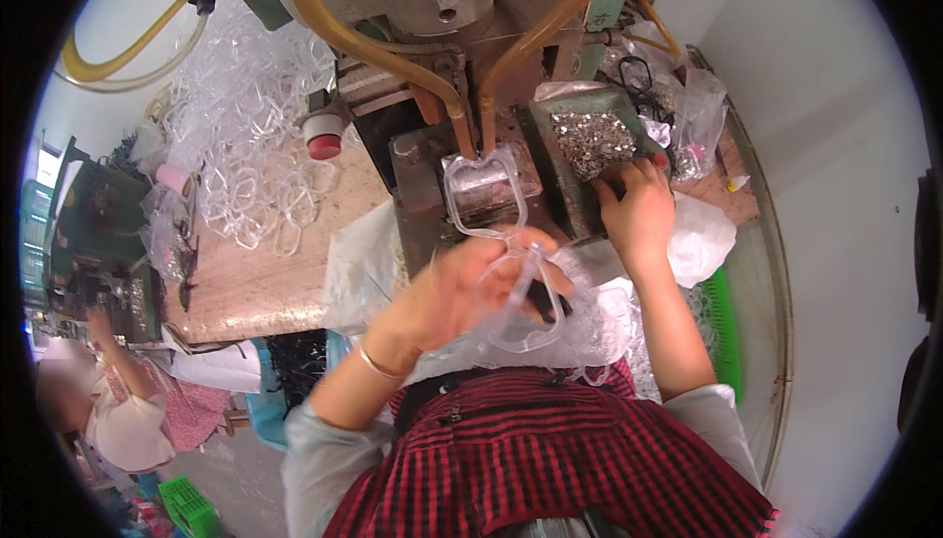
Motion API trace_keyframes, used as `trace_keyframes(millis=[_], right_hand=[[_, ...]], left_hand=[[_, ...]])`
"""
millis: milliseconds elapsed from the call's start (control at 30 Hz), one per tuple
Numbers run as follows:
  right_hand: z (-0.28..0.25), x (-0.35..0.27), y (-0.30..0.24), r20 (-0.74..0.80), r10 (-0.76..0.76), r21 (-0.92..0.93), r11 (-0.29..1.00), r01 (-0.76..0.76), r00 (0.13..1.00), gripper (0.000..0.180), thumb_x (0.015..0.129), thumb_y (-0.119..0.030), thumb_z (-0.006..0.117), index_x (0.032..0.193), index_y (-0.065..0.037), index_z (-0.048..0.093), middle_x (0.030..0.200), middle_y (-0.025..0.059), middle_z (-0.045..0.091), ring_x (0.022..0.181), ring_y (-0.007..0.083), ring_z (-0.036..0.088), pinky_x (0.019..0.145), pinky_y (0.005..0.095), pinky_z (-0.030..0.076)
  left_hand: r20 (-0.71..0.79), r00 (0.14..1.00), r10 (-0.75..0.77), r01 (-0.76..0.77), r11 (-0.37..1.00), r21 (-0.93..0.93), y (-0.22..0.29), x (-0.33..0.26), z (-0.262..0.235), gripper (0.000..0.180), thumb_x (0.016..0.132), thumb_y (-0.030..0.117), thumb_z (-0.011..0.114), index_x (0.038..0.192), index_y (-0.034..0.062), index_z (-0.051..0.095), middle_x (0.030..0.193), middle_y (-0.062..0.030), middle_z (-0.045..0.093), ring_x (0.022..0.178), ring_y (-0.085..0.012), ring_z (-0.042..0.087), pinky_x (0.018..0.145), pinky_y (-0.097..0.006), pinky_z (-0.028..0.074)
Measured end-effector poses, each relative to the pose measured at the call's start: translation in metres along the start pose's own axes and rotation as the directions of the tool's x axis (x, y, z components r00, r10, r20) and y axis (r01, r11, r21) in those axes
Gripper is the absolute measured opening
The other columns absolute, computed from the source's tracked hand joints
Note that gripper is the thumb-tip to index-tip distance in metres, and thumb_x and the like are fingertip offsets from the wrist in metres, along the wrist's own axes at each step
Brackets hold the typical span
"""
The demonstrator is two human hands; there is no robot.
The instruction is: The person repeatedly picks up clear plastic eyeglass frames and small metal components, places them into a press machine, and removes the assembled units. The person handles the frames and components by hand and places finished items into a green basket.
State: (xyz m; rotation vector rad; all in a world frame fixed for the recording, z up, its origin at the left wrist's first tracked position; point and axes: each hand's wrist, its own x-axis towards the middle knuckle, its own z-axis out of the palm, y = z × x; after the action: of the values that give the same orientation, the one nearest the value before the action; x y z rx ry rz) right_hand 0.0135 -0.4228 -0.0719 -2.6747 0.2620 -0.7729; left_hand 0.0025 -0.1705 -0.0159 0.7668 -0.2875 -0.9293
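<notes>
My left hand (pixel 447 292), blurred by motion, is closed round a clear plastic eyeglass frame (pixel 521 206). One rim of the frame extends over the small metal block (pixel 481 182) of a bench machine, just under two copper-coloured prongs (pixel 476 135). Its other rim hangs back by my fingers, over my lap. My right hand (pixel 638 209) reaches to a green metal tray (pixel 555 160) right of the block. Its fingertips are bent together at the near edge of a heap of tiny silvery metal parts (pixel 594 143); whether they pinch one is hidden.
A large pile of clear frames (pixel 255 115) covers the bench (pixel 265 287) at left. A red push button (pixel 324 145) juts beside the machine. Thick amber hoses (pixel 339 22) arch overhead. A green basket (pixel 725 332) stands at right. Another person (pixel 123 420) works at far left.
</notes>
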Motion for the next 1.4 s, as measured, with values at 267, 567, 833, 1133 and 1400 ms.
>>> trace_keyframes(millis=[267, 567, 833, 1133, 1400], right_hand=[[0.008, 0.03, -0.01, 0.05, 0.16, 0.161, 0.973, -0.166, 0.986, 0.011, 0.088, -0.014, 0.068, 0.096, -0.006, 0.068, 0.096, 0.0173, 0.072, 0.091, 0.0383, 0.068, 0.079, 0.0426, 0.053], [0.0, 0.036, 0.007, -0.003, 0.017, 0.332, 0.943, -0.015, 1.0, 0.016, 0.087, -0.005, 0.068, 0.102, -0.004, 0.073, 0.099, 0.0139, 0.073, 0.093, 0.0267, 0.071, 0.085, 0.0359, 0.053], [-0.011, -0.009, 0.023, 0.031, 0.001, 0.196, 0.981, -0.007, 1.0, 0.015, 0.078, -0.007, 0.073, 0.093, -0.008, 0.074, 0.092, 0.0113, 0.069, 0.087, 0.0298, 0.067, 0.08, 0.0373, 0.053], [0.002, 0.0, 0.009, 0.004, -0.049, -0.057, 0.997, 0.049, 0.999, 0.011, 0.083, -0.009, 0.069, 0.093, -0.006, 0.071, 0.094, 0.0138, 0.068, 0.093, 0.0363, 0.065, 0.088, 0.0427, 0.051], [-0.033, 0.039, -0.041, 0.277, 0.162, 0.768, 0.555, -0.319, 0.947, 0.016, 0.084, -0.002, 0.075, 0.1, -0.002, 0.075, 0.09, 0.0022, 0.073, 0.081, 0.0074, 0.063, 0.075, 0.0244, 0.05]], left_hand=[[0.307, 0.867, 0.394, -0.129, -0.417, 0.9, -0.045, -0.045, -0.031, 0.025, 0.074, 0.005, 0.076, 0.095, 0.0097, 0.063, 0.086, -0.0055, 0.063, 0.073, -0.0221, 0.064, 0.065, -0.037, 0.052], [-0.472, 0.194, 0.86, 0.64, 0.254, 0.725, 0.12, -0.139, -0.214, 0.028, 0.091, 0.028, 0.071, 0.093, -0.0003, 0.07, 0.084, -0.0132, 0.065, 0.066, -0.0221, 0.06, 0.06, -0.035, 0.046], [-0.576, 0.135, 0.806, -0.029, 0.584, 0.811, 0.036, -0.106, -0.185, 0.022, 0.098, 0.022, 0.064, 0.102, 0.0012, 0.07, 0.091, -0.0018, 0.066, 0.077, -0.0094, 0.062, 0.07, -0.025, 0.049], [-0.261, 0.029, 0.965, -0.445, 0.246, 0.861, 0.056, -0.079, -0.049, 0.011, 0.099, 0.005, 0.058, 0.108, -0.0001, 0.059, 0.1, -0.0085, 0.065, 0.093, -0.0139, 0.062, 0.083, -0.029, 0.049], [0.383, 0.433, 0.816, -0.663, 0.0, 0.749, 0.053, -0.04, 0.034, 0.016, 0.098, 0.017, 0.061, 0.097, 0.0011, 0.061, 0.102, -0.0197, 0.068, 0.089, -0.0255, 0.066, 0.073, -0.036, 0.058]])
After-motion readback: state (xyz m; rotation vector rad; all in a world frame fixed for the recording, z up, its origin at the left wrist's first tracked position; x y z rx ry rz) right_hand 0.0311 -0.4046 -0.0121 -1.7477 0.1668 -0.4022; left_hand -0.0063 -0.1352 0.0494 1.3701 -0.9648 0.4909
